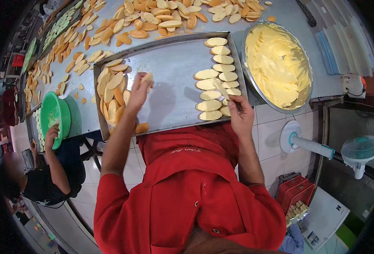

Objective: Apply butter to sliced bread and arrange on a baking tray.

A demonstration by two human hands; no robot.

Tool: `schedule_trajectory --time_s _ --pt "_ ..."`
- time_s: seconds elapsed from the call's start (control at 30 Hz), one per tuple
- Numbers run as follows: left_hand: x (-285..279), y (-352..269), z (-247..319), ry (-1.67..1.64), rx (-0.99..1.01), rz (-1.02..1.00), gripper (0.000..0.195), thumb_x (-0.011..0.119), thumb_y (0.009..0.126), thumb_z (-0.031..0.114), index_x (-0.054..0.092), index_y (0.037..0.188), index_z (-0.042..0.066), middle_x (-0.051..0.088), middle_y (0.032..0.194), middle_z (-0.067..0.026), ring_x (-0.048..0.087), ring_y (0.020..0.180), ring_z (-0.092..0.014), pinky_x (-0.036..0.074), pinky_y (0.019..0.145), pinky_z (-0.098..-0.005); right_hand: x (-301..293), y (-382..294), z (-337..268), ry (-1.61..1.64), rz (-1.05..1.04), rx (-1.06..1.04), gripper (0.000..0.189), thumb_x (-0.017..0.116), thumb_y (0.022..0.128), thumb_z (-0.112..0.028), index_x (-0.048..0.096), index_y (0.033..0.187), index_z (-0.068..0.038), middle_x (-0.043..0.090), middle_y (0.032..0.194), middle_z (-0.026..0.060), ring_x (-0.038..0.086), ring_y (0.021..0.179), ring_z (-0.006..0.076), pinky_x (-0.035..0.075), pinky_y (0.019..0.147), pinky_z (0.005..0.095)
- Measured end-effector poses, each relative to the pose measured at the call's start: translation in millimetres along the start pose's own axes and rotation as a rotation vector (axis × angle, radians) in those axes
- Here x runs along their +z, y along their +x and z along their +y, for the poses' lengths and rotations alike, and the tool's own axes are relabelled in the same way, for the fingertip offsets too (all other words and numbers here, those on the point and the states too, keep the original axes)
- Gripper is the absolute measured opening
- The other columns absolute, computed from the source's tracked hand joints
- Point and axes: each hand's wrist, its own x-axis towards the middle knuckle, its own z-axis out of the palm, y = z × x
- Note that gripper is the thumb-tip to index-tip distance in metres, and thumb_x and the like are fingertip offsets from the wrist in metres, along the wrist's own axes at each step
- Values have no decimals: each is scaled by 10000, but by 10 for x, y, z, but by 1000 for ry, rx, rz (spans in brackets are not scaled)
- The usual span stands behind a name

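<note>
My left hand (139, 90) holds a slice of bread (147, 77) above the middle of a large metal baking tray (171, 63). In my right hand (241, 112) is a spreader (220, 88), apparently a small spatula smeared with cream. It hovers over bread slices coated in pale yellow cream (208, 105), laid in two columns along the tray's right side. A heap of uncoated bread slices (114, 84) fills the tray's left end. Right of the tray stands a steel bowl (310, 85) with a thick mass of yellow cream (275, 63).
Many loose bread slices (158, 19) cover the metal table (88, 79) behind and left. At left, a co-worker's hand (52, 135) is at a green bowl (66, 111). Plastic containers (342, 47) stand at far right. A white fan (361, 152) is at lower right.
</note>
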Motion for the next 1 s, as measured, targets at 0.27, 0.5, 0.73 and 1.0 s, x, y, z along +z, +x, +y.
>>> schedule_trajectory --time_s 0.27,0.5,0.73,1.0 --pt "980 -592 567 -1071 -328 -448 404 409 1012 335 527 1291 67 625 1154 -67 623 979 -162 509 740 -301 413 -15 -105 142 -166 -29 157 618 913 -55 652 1054 3 651 946 87 627 863 138 504 762 264" --pt "913 -773 556 -1132 -343 -437 390 502 1009 286 485 1312 41 588 1257 -108 612 1125 -214 552 923 -358 500 21 -315 -116 -221 -388 192 622 835 54 660 1006 -25 635 936 112 633 864 228 501 749 304" --pt "816 -762 430 -1135 -399 -409 408 494 1016 305 478 1326 40 592 1242 -94 622 1110 -209 561 921 -353 183 83 -187 -473 -197 -433 207 612 827 18 675 1005 -65 622 868 115 612 814 301 487 718 377" --pt "871 -738 455 -1131 -446 -451 457 502 1011 326 462 1371 47 588 1223 -76 626 1092 -209 579 885 -355 227 72 -494 -352 -338 -395 325 617 772 26 688 1063 -101 616 871 95 584 801 287 475 707 375"
